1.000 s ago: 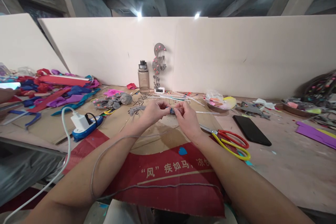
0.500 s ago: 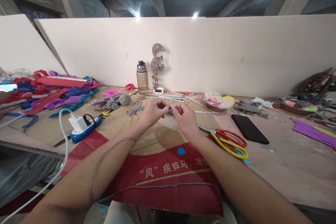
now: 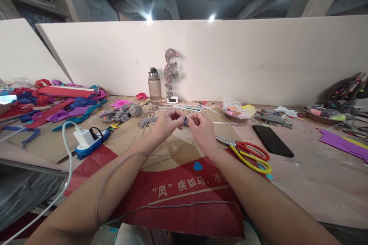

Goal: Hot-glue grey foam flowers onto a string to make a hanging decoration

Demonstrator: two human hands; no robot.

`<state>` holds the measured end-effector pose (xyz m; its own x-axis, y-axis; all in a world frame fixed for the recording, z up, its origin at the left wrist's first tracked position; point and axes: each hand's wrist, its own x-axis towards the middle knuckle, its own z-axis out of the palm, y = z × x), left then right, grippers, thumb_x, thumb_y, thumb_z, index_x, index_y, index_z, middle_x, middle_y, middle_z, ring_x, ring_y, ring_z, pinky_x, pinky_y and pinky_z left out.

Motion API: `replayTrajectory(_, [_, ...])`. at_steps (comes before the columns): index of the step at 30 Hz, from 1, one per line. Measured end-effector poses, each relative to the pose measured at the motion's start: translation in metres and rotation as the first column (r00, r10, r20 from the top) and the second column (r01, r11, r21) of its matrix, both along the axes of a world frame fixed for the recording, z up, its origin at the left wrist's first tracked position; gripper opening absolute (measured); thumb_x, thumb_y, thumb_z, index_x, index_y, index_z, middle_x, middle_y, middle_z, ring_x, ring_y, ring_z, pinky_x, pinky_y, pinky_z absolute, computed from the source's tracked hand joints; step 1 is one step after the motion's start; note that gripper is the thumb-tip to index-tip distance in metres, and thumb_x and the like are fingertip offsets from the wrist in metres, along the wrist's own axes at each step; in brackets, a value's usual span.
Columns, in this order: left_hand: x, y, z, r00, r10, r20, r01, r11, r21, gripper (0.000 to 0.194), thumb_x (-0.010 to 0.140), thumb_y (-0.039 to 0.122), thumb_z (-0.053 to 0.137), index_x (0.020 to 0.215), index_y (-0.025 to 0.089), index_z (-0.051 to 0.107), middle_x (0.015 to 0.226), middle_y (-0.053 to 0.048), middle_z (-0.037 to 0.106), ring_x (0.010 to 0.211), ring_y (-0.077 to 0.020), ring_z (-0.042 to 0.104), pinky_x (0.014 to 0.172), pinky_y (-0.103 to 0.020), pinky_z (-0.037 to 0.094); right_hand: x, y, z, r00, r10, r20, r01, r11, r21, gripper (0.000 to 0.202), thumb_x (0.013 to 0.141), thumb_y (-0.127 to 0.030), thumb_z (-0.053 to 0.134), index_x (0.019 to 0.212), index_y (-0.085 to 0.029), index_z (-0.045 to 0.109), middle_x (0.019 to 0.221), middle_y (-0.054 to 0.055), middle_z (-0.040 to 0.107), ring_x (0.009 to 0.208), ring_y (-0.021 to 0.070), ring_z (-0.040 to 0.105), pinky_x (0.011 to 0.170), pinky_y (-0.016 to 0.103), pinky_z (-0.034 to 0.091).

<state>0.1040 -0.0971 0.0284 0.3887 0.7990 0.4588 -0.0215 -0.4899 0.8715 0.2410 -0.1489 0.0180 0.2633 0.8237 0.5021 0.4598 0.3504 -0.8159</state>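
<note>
Close together above the cardboard, my left hand (image 3: 170, 123) and my right hand (image 3: 201, 127) pinch a small blue-grey piece (image 3: 185, 121) between their fingertips. The fingers cover most of it, so its kind cannot be made out. A strand of grey yarn (image 3: 107, 176) loops over my left forearm and runs across the red printed part of the cardboard (image 3: 186, 218). Just left of my left hand lies a small grey yarn bundle (image 3: 148, 121). Scissors (image 3: 248, 155) with red and yellow handles rest beside my right forearm.
At the back stand a water bottle (image 3: 155, 86), a small digital clock (image 3: 172, 100) and a grey hanging ornament (image 3: 171, 69). Coloured fabric strips (image 3: 63, 101) and a blue power strip (image 3: 92, 145) lie left; a black phone (image 3: 272, 140) lies right. A grey yarn ball (image 3: 135, 110) sits behind.
The view has shifted very slightly. Both hands stay at the same place, with only small finger movement around the blue-grey piece.
</note>
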Motion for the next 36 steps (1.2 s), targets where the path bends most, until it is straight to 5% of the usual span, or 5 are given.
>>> replayTrajectory(5, [0.000, 0.002, -0.002, 0.999, -0.041, 0.026, 0.042, 0.998, -0.043, 0.014, 0.071, 0.027, 0.065, 0.076, 0.015, 0.060, 0.060, 0.002, 0.059, 0.053, -0.0097, 0.055, 0.056, -0.023, 0.046, 0.000, -0.002, 0.000, 0.999, 0.010, -0.035, -0.010, 1.000, 0.005, 0.017, 0.080, -0.036, 0.055, 0.084, -0.021, 0.061, 0.056, -0.006, 0.045, 0.053, 0.0115, 0.040, 0.052, 0.025, 0.030])
replayTrajectory(12, [0.001, 0.008, -0.007, 0.993, -0.113, 0.042, 0.117, 0.987, -0.109, 0.021, 0.073, 0.035, 0.069, 0.074, 0.015, 0.060, 0.061, 0.001, 0.060, 0.054, -0.0096, 0.055, 0.058, -0.024, 0.047, 0.000, 0.002, -0.002, 0.988, 0.076, -0.137, -0.079, 0.997, -0.015, 0.017, 0.078, -0.035, 0.055, 0.081, -0.019, 0.060, 0.071, 0.000, 0.063, 0.060, 0.0125, 0.052, 0.059, 0.025, 0.040])
replayTrajectory(20, [0.000, 0.005, -0.001, 0.953, -0.284, 0.105, 0.302, 0.914, -0.271, 0.026, 0.072, 0.036, 0.072, 0.082, 0.013, 0.066, 0.071, -0.003, 0.065, 0.062, -0.0113, 0.061, 0.069, -0.028, 0.052, 0.008, 0.007, -0.006, 0.982, 0.052, -0.179, -0.061, 0.997, -0.043, 0.017, 0.076, -0.035, 0.055, 0.080, -0.019, 0.058, 0.069, 0.000, 0.064, 0.062, 0.0134, 0.057, 0.059, 0.025, 0.043])
replayTrajectory(29, [0.002, 0.008, -0.006, 0.970, -0.233, 0.070, 0.243, 0.941, -0.235, 0.026, 0.073, 0.037, 0.073, 0.080, 0.012, 0.066, 0.068, -0.004, 0.066, 0.058, -0.0108, 0.061, 0.062, -0.026, 0.053, 0.003, 0.003, -0.004, 0.995, 0.074, -0.066, -0.077, 0.996, -0.035, 0.011, 0.079, -0.031, 0.053, 0.081, -0.020, 0.056, 0.068, 0.000, 0.065, 0.062, 0.0140, 0.060, 0.061, 0.027, 0.045])
replayTrajectory(36, [-0.002, 0.015, -0.009, 0.994, -0.050, 0.101, 0.068, 0.981, -0.181, 0.024, 0.071, 0.035, 0.073, 0.074, 0.013, 0.062, 0.062, 0.000, 0.063, 0.056, -0.0112, 0.061, 0.062, -0.027, 0.055, 0.004, 0.006, -0.013, 0.998, 0.035, 0.053, -0.034, 0.999, -0.025, 0.022, 0.082, -0.037, 0.053, 0.096, -0.020, 0.052, 0.070, -0.001, 0.059, 0.063, 0.0152, 0.053, 0.060, 0.027, 0.039])
